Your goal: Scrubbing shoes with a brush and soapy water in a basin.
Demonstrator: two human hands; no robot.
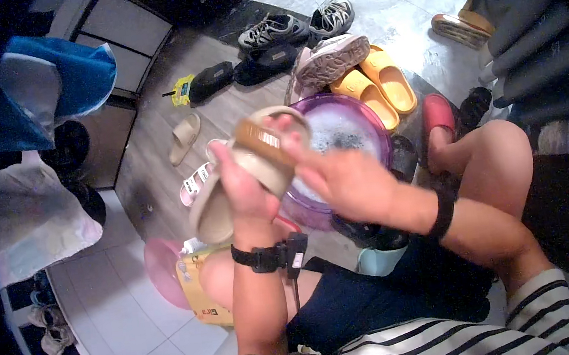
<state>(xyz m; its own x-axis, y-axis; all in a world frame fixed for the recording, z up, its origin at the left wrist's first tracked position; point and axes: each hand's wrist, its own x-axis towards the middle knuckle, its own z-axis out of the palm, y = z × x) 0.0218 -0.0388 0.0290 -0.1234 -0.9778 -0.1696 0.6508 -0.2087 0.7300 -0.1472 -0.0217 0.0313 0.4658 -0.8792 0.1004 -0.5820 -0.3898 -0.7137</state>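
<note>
A beige slide sandal (pixel 215 213) is held up in front of me, tilted, by my left hand (pixel 246 186). The fingers of that hand show through the strap's far side. My right hand (pixel 350 181) grips a brown-backed scrub brush (pixel 262 141) with pale bristles. The brush lies against the sandal's upper strap, and motion blurs both. Below and to the right of the sandal stands a purple translucent basin (pixel 387 140), holding foamy water (pixel 335 120) with dark specks.
Around the basin are yellow slides (pixel 388 78), a pale sneaker (pixel 334 58), grey sneakers (pixel 274 30) and black slippers (pixel 267 65). A small beige slide (pixel 185 138) lies on the wood-look floor. Left are a pink basin (pixel 162 273) and a yellow bag (pixel 210 310).
</note>
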